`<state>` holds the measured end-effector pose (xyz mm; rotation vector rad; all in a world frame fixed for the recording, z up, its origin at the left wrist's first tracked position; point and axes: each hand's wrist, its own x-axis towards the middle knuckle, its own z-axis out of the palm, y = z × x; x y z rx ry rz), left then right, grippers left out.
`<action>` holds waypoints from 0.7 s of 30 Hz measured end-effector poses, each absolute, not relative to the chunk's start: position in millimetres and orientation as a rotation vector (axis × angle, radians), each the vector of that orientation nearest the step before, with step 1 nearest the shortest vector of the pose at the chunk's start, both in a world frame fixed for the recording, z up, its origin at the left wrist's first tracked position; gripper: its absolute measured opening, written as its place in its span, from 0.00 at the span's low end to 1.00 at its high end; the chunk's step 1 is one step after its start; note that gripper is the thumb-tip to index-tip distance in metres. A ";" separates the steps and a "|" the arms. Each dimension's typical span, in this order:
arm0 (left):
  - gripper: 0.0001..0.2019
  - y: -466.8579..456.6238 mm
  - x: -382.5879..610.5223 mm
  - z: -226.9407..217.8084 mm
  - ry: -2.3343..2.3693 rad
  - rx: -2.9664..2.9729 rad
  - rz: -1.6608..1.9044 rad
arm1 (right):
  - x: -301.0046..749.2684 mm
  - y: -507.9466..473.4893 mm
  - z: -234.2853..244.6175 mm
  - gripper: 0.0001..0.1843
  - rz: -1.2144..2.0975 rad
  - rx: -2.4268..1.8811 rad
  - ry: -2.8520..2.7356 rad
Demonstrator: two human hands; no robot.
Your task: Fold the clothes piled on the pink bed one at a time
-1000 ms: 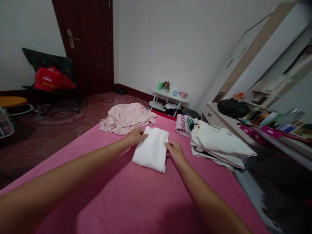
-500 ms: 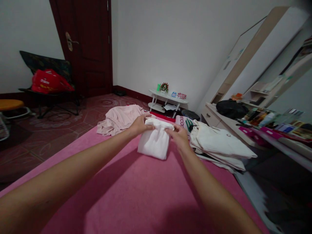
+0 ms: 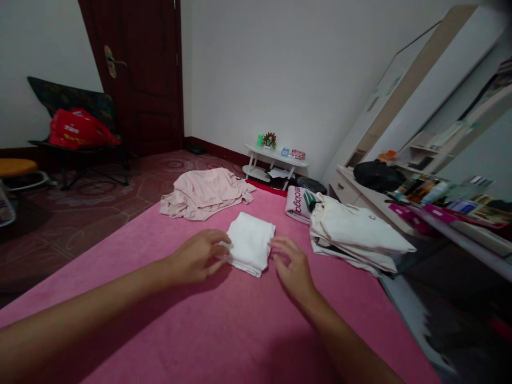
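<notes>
- Since half a second ago in the head view, the white cloth (image 3: 250, 242) has gone from standing pinched at its upper edge to lying flat, in a shorter folded packet; both hands have let go of that edge and come down to its sides.
- Left hand (image 3: 202, 256): fingers loosely curved and parted, gripping nothing, fingertips at the cloth's left edge; whether they touch it, I cannot tell.
- Right hand (image 3: 294, 264): thumb and fingers apart in a relaxed curve, holding nothing, fingertips right by the cloth's right edge; contact there is unclear too.
- White cloth: on the pink bedspread (image 3: 200, 330), between the two hands, layers showing along its near edge.
- Beyond it, to the left, a loosely heaped pale pink garment (image 3: 208, 192).
- To the right, a stack of cream clothes (image 3: 356, 229), with a folded lettered cloth (image 3: 296, 204) just beside it.
</notes>
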<state>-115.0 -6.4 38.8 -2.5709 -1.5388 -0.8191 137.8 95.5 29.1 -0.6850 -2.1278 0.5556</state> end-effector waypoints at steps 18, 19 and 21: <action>0.25 91.6 -95.4 -37.9 -2.150 -2.193 -1.249 | 37.6 130.6 1.9 0.29 0.185 -1.357 -2.517; 0.24 90.0 -96.2 -37.2 -2.174 -2.124 -1.340 | 38.1 125.3 2.8 0.28 0.158 -1.328 -2.514; 0.22 87.2 -98.9 -36.1 -2.204 -2.024 -1.454 | 39.1 109.2 3.1 0.26 0.097 -1.244 -2.534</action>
